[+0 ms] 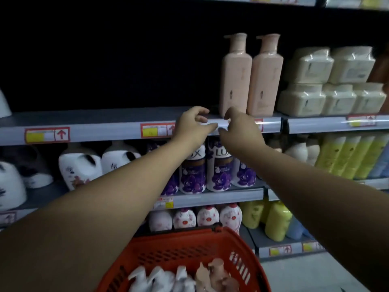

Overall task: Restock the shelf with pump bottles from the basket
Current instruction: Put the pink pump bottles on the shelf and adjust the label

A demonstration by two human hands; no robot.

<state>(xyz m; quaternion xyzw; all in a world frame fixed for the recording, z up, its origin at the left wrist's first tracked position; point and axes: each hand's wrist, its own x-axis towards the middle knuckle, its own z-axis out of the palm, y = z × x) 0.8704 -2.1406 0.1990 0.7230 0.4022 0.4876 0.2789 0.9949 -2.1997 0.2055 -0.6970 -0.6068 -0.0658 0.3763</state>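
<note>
Two tall pink pump bottles stand side by side on the grey shelf, whose left part is bare. Both my arms reach out to the shelf's front edge just below them. My left hand and my right hand hover at the price rail with fingers loosely curled, holding nothing. Neither hand touches a bottle. At the bottom, a red basket holds several pump bottles, white ones on the left and pink ones on the right.
Cream shrink-wrapped refill packs are stacked right of the pink bottles. The shelf below carries white jugs, purple Lux bottles and yellow bottles. Lower shelves hold more bottles. Grey floor shows at the bottom right.
</note>
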